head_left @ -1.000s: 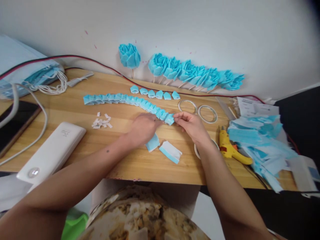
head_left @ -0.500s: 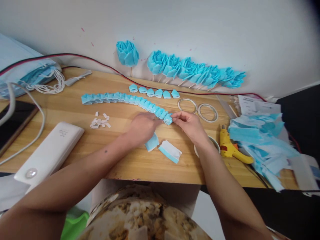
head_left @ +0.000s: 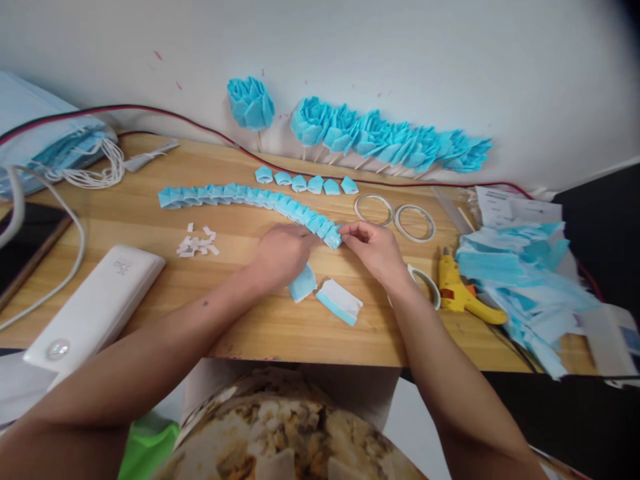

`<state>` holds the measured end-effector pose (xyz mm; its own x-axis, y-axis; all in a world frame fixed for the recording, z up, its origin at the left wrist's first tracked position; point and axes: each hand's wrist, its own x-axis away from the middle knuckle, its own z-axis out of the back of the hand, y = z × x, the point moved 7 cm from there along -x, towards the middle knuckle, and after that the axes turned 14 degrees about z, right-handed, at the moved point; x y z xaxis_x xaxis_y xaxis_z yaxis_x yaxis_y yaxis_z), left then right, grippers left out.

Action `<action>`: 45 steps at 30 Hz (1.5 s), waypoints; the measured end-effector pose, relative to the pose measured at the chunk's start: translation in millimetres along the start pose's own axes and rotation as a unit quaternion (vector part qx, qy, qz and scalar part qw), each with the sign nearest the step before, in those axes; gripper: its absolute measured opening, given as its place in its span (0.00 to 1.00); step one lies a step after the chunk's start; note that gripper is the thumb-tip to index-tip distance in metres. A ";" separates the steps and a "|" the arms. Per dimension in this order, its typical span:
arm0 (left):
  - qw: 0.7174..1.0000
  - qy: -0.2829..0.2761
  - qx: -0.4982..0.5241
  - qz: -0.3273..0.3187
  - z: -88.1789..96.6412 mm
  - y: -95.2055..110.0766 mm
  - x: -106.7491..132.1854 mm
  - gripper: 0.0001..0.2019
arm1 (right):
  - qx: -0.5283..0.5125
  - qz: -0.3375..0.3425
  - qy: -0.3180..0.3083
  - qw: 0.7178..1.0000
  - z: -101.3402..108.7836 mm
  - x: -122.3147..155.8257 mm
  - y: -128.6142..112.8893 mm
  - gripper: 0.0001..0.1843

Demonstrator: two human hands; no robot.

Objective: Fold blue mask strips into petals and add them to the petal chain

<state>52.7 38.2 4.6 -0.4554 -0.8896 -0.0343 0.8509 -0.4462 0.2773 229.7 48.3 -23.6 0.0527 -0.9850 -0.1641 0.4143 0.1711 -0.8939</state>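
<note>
Six loose folds (head_left: 315, 185) lie spaced out on the counter (head_left: 280, 340), just behind a long row (head_left: 245, 194) of overlapping blue ones that curves from the left toward the hands. The right hand (head_left: 367, 243) is pinched narrow, thumb and forefinger on the last fold (head_left: 333, 238) at the row's right end. The left hand (head_left: 285, 253) lies with its back up and its fingers curled at the near side of that end; the back hides the fingertips, so I cannot tell whether they grip. Very little has changed over the last second: the view has slid a bit, and more of the ring (head_left: 437, 298) by the right forearm shows, while both hands stay at the same spot. I judge from this that handling goes on at this one end; the row looks no longer than it was, and all six folds remain apart from it. A blue piece (head_left: 303, 285) is partly covered by the left hand, with a pale piece (head_left: 340, 301) just beside it. White bits (head_left: 197, 245) sit in a small heap to the left, and a glue gun (head_left: 463, 293) rests to the right, near the scraps (head_left: 525, 250).
</note>
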 end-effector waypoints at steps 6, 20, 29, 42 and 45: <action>0.999 0.002 0.031 0.010 0.7 0.9 -1.4 0.23 | 0.006 0.007 -0.001 1.000 0.2 -0.2 0.6 0.08; 0.999 0.006 -0.051 -0.002 -6.1 8.5 -3.4 0.19 | 0.053 0.020 -0.005 0.998 4.7 0.2 -9.0 0.10; 0.998 -0.006 -0.067 -0.002 -3.3 12.1 -1.4 0.19 | 0.217 0.205 0.015 0.954 11.1 5.6 -44.4 0.21; 0.999 -0.012 -0.048 -0.004 -2.6 10.2 -1.3 0.20 | 0.392 0.208 -0.047 0.895 -11.2 3.3 -42.3 0.20; 0.998 -0.016 -0.057 0.001 -1.4 10.4 -0.3 0.20 | 0.374 0.184 -0.001 0.909 0.7 2.1 -36.1 0.22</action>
<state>62.0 33.7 6.1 -0.4594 -0.8882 -0.0025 0.8757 -0.4534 0.1658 215.4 40.0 8.6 0.3137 -0.8645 -0.3928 0.8699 0.4275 -0.2460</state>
